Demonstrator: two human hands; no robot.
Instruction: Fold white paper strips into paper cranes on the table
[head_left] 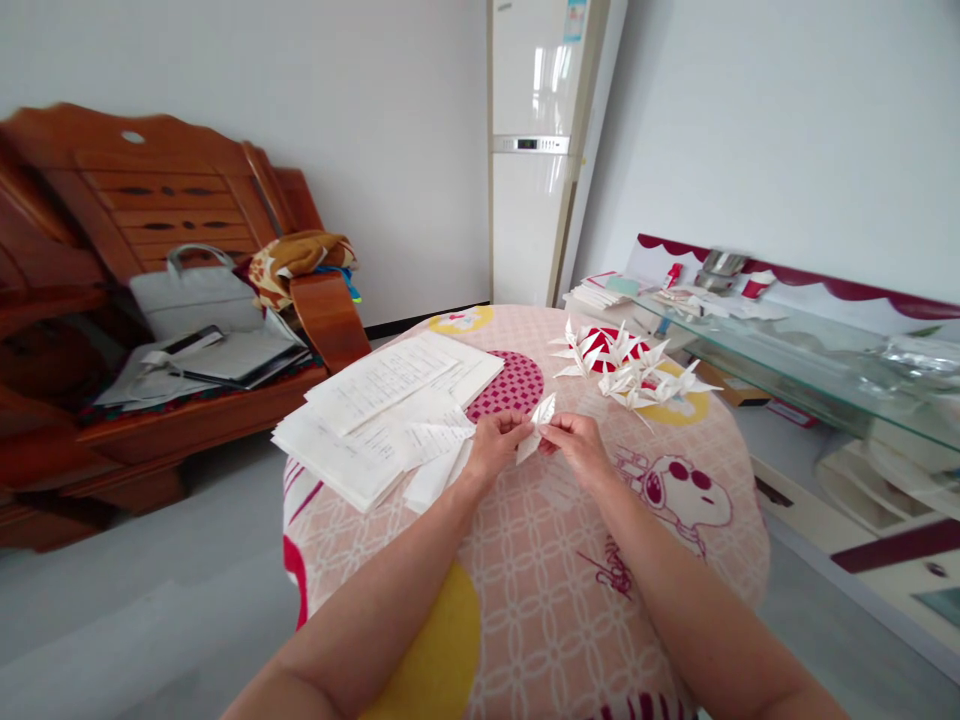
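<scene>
A small folded piece of white paper (544, 408) is grasped between two bare hands above a round table. Its left edge is pinched by the thumb and fingers of the left hand (498, 442), its right edge by those of the right hand (574, 444); the piece is tilted, with one pointed end directed away from the person, and dark marks are seen on its surface. The table is covered by a pink patterned tablecloth (540, 570), on which a magenta checked disc (511, 380) is printed just beyond the grip. To the left of the grip, a stack of written sheets (352, 455) is spread, and a loose lined slip (439, 440) is placed near the left hand. Beyond the grip and to its right, a cluster of folded paper cranes (626, 372) is grouped, well apart from the fingers. A printed cartoon dog (688, 492) is seen to the right of the grip, partly bordered by the right forearm. Farther off, a wooden bench (169, 190) is situated to the left, a tall white cabinet unit (529, 215) straight beyond, and a glass-topped stand (795, 350) to the right.
</scene>
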